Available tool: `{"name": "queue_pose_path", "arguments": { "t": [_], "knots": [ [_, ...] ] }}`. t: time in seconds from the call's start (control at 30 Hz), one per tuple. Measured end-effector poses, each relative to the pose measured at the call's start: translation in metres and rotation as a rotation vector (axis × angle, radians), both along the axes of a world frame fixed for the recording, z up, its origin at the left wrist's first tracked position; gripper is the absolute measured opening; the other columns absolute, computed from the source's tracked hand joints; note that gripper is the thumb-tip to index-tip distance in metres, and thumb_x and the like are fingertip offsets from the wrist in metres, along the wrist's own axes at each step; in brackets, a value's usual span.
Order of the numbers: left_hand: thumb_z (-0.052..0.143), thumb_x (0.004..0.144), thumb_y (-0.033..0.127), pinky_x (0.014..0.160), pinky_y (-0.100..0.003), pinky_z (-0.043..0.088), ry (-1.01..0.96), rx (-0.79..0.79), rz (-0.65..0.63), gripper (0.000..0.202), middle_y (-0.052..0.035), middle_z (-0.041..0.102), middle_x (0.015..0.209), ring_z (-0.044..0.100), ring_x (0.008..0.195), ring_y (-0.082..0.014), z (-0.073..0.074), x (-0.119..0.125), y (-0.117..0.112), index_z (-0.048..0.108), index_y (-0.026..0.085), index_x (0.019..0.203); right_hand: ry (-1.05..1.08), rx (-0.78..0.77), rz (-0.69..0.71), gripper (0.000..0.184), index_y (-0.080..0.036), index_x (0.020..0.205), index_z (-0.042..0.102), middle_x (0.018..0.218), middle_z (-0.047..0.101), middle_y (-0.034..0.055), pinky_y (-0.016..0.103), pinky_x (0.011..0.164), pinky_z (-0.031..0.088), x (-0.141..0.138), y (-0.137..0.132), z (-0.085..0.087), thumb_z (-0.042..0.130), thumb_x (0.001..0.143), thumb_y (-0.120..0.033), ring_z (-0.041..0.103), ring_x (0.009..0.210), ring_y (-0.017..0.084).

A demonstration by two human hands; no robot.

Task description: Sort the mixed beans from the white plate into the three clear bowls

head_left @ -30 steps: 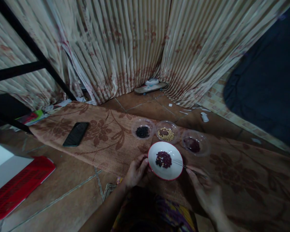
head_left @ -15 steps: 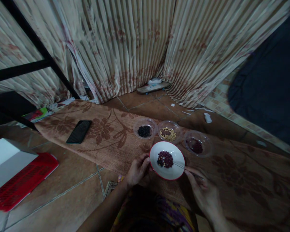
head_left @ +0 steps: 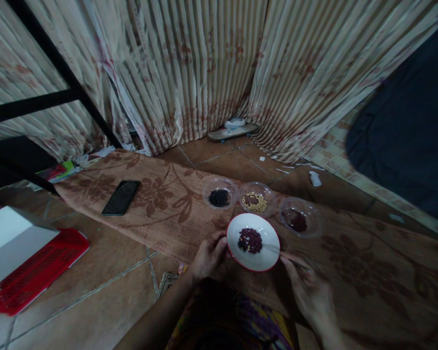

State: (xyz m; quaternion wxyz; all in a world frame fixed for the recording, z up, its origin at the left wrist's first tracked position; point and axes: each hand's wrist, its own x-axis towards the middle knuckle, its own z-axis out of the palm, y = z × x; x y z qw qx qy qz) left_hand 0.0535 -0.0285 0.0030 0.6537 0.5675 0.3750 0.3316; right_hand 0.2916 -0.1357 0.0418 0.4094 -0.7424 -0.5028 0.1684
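A white plate with a red rim [head_left: 268, 260] lies on a brown flowered mat [head_left: 160, 214] in front of me, with a small heap of dark red beans [head_left: 250, 240] in it. My left hand [head_left: 207, 256] grips the plate's left edge, fingers curled. My right hand [head_left: 308, 291] is closed on thin metal tweezers [head_left: 273, 250], whose tips reach over the plate toward the beans. Behind the plate stand three clear bowls: one with black beans [head_left: 219, 197], one with yellow beans [head_left: 256, 201], one with dark red beans [head_left: 298, 221].
A black phone [head_left: 120, 197] lies on the mat at the left. A red tray with a white box [head_left: 20, 265] sits on the tiled floor at far left. Striped curtains [head_left: 204, 68] hang behind. A dark cloth [head_left: 405, 126] fills the right side.
The view shifted slightly, so everything sits a little further right. My hands have stayed at the plate, with the tweezers still over its right side.
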Motion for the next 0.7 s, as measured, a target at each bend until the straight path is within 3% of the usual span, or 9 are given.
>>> {"name": "queue_pose_path", "arguments": {
  "t": [0.2,0.33,0.53,0.7],
  "knots": [
    [0.049,0.095,0.049,0.063,-0.023,0.048,-0.001,0.007,-0.001,0.044,-0.0025,0.063,0.076,0.059,0.067,-0.0133,0.003,0.002,0.000,0.062,0.014,0.120,0.051,0.003,-0.071,0.037,-0.023,0.091,0.074,0.096,0.075,0.0069,0.040,0.088,0.051,0.003,-0.003,0.000,0.060,0.083,-0.056,0.068,0.092,0.025],
    [0.049,0.095,0.049,0.063,-0.024,0.049,-0.015,0.025,0.005,0.043,-0.0031,0.064,0.080,0.059,0.067,-0.0134,0.006,0.003,0.000,0.062,0.014,0.117,0.029,0.092,-0.159,0.034,-0.021,0.088,0.074,0.094,0.074,0.0078,0.040,0.087,0.051,0.011,-0.001,0.010,0.063,0.082,-0.053,0.067,0.093,0.025],
    [0.048,0.095,0.048,0.061,-0.024,0.048,0.007,0.042,0.004,0.045,-0.0017,0.063,0.073,0.059,0.066,-0.0141,0.007,0.003,0.001,0.060,0.013,0.120,-0.057,0.314,-0.335,0.037,-0.017,0.089,0.073,0.095,0.073,0.0119,0.043,0.087,0.051,0.053,0.025,0.027,0.065,0.082,-0.052,0.068,0.091,0.026],
    [0.052,0.093,0.049,0.064,-0.025,0.049,-0.011,-0.009,0.028,0.044,-0.0009,0.062,0.073,0.059,0.066,-0.0141,0.009,0.004,0.002,0.061,0.014,0.119,-0.003,0.346,-0.374,0.039,-0.013,0.088,0.073,0.090,0.074,0.0127,0.044,0.084,0.053,0.074,0.036,0.022,0.068,0.079,-0.051,0.069,0.086,0.025]
  ]
}}
